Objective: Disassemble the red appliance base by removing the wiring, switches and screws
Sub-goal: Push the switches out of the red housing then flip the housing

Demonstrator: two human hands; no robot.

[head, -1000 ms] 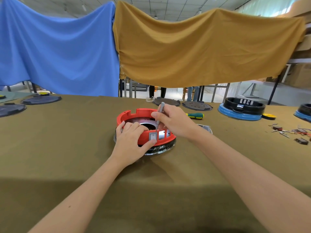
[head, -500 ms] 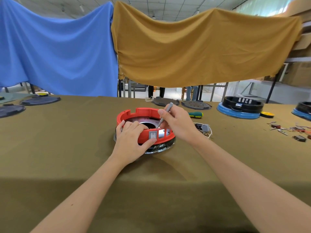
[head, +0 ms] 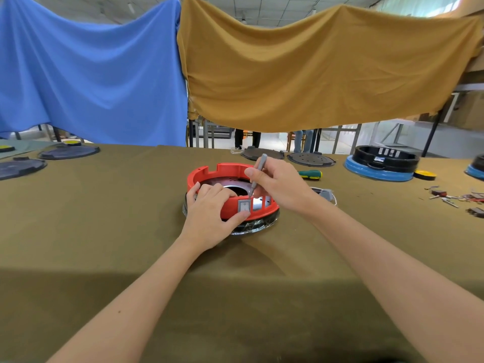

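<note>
- The right hand pinches a slim grey tool like a pen, fingers curled round its shaft; the tool leans slightly, and its tip points down inside the near wall of the red appliance base, just above the grey switch.
- The left hand grips the near-left rim of the base, fingers hooked over the top edge and the thumb pressed against the outer wall just below the switch.
- The base is a low red plastic ring with notches cut in its far rim and upright slots to the right of the rocker switch. Inside shows a dark metal plate with a round hole; the ring sits on a shiny metal-looking ring.
- It stands mid-table on the olive cloth.
- Just beside the right wrist lies a grey plug with wire; farther back, a green and yellow screwdriver.
</note>
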